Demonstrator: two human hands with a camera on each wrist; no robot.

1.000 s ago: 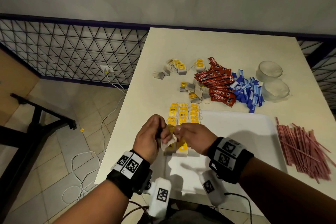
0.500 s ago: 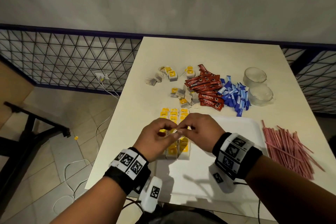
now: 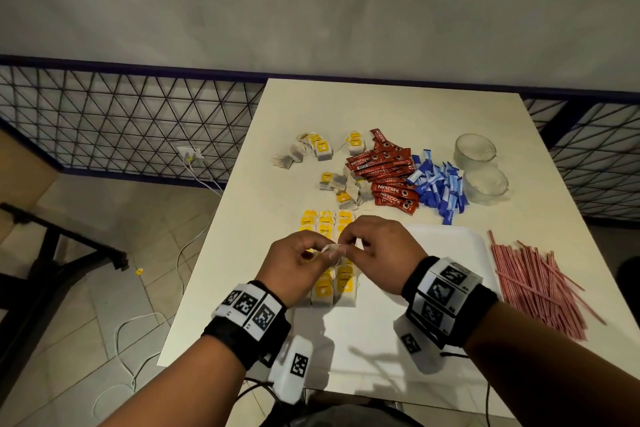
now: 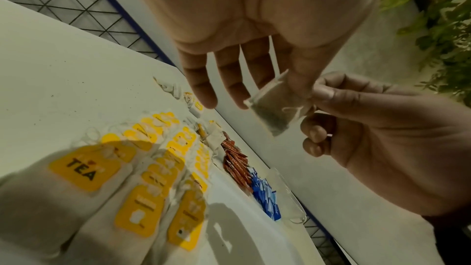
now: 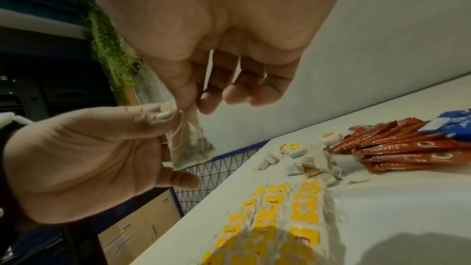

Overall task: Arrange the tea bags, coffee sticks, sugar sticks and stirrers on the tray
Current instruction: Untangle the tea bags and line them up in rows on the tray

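1. While a grey wall stands behind it, the white table sits next to a black wire fence, with a tiled floor and white cables on the left.
2. The left hand and the right hand meet above the white tray, both raised off the surface.
3. Each hand pinches the same tea bag between thumb and forefinger; the other fingers are loosely bent and touch nothing.
4. Under the hands, rows of tea bags with yellow tags lie on the left part of the tray, partly hidden by the hands.
5. Beyond the tray lie loose tea bags, red coffee sticks and blue sugar sticks, just beside two glass cups.
6. Pink stirrers lie on the table right of the tray.
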